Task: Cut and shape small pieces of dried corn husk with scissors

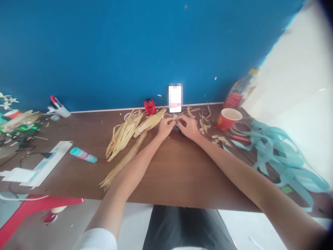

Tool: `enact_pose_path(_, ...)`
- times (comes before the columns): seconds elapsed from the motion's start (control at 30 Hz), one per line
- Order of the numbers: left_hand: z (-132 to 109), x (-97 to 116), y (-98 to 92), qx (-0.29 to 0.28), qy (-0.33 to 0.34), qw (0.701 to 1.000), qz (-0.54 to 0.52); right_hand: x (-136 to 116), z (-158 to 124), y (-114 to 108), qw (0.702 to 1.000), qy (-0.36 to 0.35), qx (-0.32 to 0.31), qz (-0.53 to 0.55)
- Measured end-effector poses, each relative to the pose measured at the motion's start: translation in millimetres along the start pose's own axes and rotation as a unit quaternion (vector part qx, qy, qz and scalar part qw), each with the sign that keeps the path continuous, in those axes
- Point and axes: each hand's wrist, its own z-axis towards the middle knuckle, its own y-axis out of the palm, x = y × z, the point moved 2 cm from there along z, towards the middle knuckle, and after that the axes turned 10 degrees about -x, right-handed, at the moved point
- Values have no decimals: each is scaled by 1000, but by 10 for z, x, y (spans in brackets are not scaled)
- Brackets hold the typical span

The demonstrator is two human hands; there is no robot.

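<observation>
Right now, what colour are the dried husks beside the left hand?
The dried husks are pale straw-yellow, seen best in the head view.

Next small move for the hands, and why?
Probably ease the left hand slightly away from the right hand: they meet closely, with fingers bent, just in front of the upright phone, hiding any small piece between them, so a gap might reveal it.

Bright, fairly even light fills the view. The phone (175, 99) glares white beneath blocky pixels. Detail between the left hand (166, 127) and right hand (189, 126) is soft; the ribbon (293, 159) and bottle (237, 93) blur. Wide-angle stretching and dark corners mark the right edge.
</observation>
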Motion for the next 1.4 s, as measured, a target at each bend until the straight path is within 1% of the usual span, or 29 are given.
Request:
enact_pose_path(0.07,7,-8,22,-13,-9,1000,-21,6,0,-8,1000,13,19,-12)
enact_pose_path(0.17,13,9,45,-40,-3,998,-44,4,2,-24,999,22,31,-12)
enact_pose_path(0.3,7,41,51,-62,7,997,-46,1,8,-23,1000,14,16,-4)
enact_pose_path(0.4,-3,58,56,-72,29,996,-37,20,9,-13,1000,11,13,0)
enact_pose_path(0.53,-22,89,60,-77,54,995,14,42,9,-8,1000,15,22,-1)
enact_pose_path(0.67,-40,116,51,-72,41,995,49,26,13,-11,1000,25,11,15)
enact_pose_path(0.77,-48,117,28,-49,33,997,55,14,16,-25,998,32,18,49)
enact_pose_path(0.9,-47,88,-19,4,9,1000,15,32,23,-38,995,53,32,81)
enact_pose_path(1.0,-35,69,-34,20,-2,1000,-19,37,30,-30,996,50,27,71)
enact_pose_path(1.13,-8,44,-27,16,-7,995,-97,9,29,-26,999,34,17,36)
enact_pose_path(1.23,4,24,-20,2,-14,990,-138,-9,28,-34,999,19,11,32)
enact_pose_path(1.3,5,18,-16,-14,-11,989,-150,-5,34,-31,998,17,-9,56)
enact_pose_path(1.4,1,20,-8,-33,-7,989,-147,17,48,-9,990,39,-45,130)
